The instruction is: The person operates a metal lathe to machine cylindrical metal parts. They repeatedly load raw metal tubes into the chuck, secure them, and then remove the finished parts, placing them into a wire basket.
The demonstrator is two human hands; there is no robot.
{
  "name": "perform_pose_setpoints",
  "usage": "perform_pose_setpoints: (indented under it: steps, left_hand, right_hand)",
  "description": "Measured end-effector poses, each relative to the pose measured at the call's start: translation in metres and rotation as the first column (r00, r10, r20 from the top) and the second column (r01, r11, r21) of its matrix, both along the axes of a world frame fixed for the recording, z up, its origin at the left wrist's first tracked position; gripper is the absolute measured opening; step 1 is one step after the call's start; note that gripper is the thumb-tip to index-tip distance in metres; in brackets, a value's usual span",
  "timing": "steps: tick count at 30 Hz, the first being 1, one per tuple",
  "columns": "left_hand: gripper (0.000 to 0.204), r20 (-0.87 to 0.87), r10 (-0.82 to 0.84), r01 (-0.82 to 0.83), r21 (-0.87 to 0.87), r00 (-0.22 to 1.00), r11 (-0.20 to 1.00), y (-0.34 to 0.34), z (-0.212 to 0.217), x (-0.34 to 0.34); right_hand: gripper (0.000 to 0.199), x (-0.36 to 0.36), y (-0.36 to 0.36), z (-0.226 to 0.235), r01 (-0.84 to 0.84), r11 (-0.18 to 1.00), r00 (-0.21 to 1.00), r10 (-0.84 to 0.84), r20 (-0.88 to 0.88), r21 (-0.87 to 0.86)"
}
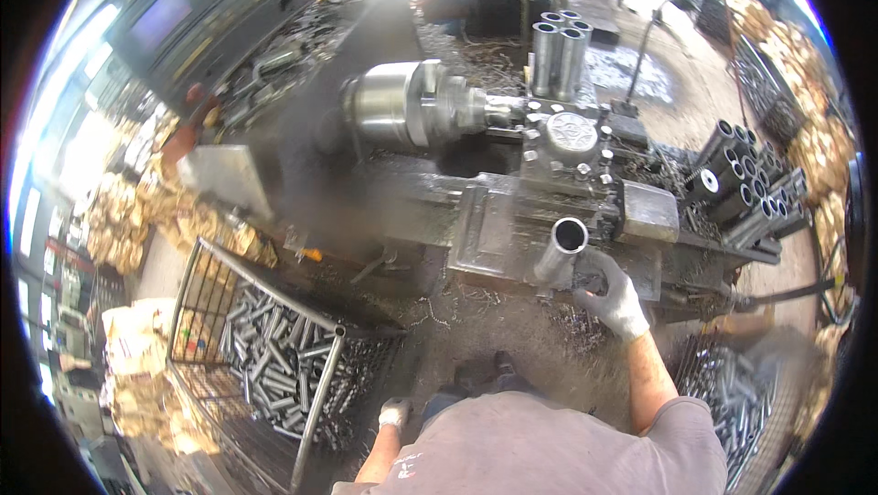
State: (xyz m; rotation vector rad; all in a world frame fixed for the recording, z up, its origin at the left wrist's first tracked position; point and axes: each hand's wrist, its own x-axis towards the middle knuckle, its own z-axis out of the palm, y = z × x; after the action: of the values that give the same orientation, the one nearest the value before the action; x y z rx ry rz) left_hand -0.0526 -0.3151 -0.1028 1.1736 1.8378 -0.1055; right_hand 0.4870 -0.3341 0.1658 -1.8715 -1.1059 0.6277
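My right hand [615, 298], in a pale work glove, is at the right side of a grey metal tube [555, 259]. Its thumb and fingers are apart and slightly curved, with the fingertips close to the tube wall; whether they touch it is unclear. The tube stands nearly upright, open end up, at the front of the lathe carriage [476, 230]. Down by my left side hangs my left hand [395, 413], also gloved, its fingers too small to make out. Behind the tube are the bolted tool post [572, 134] and the bright steel chuck [393, 104].
To my left stands a wire-mesh bin [338, 335] full of short metal pieces. Several upright tubes [558, 56] stand behind the tool post. More tubes [754, 184] are stacked at the right. Another mesh container [732, 404] with metal parts lies beside my right arm.
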Motion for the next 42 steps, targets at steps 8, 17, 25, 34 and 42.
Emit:
perform_pose_setpoints:
  steps: [8, 17, 25, 34, 42]
  left_hand:
    - [0.045, -0.059, 0.304, -0.291, 0.168, 0.951, 0.942, -0.164, -0.036, -0.075]
    - [0.058, 0.001, 0.677, -0.677, -0.007, 0.736, 0.736, -0.424, -0.065, -0.098]
    - [0.044, -0.131, 0.975, -0.946, 0.295, -0.179, -0.134, -0.594, -0.045, -0.058]
    - [0.039, 0.100, 0.258, -0.242, 0.149, -0.961, -0.959, -0.618, -0.079, 0.141]
    - [0.073, 0.018, -0.636, 0.420, 0.766, -0.771, -0.487, -0.629, 0.100, 0.106]
  right_hand:
    - [0.031, -0.049, 0.082, -0.019, -0.115, 0.993, 0.977, 0.116, 0.178, -0.014]
    - [0.051, -0.408, 0.006, -0.058, -0.902, 0.324, 0.336, 0.942, 0.008, -0.286]
    - [0.048, -0.631, -0.152, -0.014, -0.724, -0.562, -0.612, 0.791, -0.004, -0.399]
    - [0.038, -0.827, -0.300, 0.012, -0.355, -0.935, -0.918, 0.353, 0.182, 0.021]
    - [0.060, -0.934, -0.354, -0.025, -0.183, -0.981, -0.969, 0.169, 0.182, -0.062]
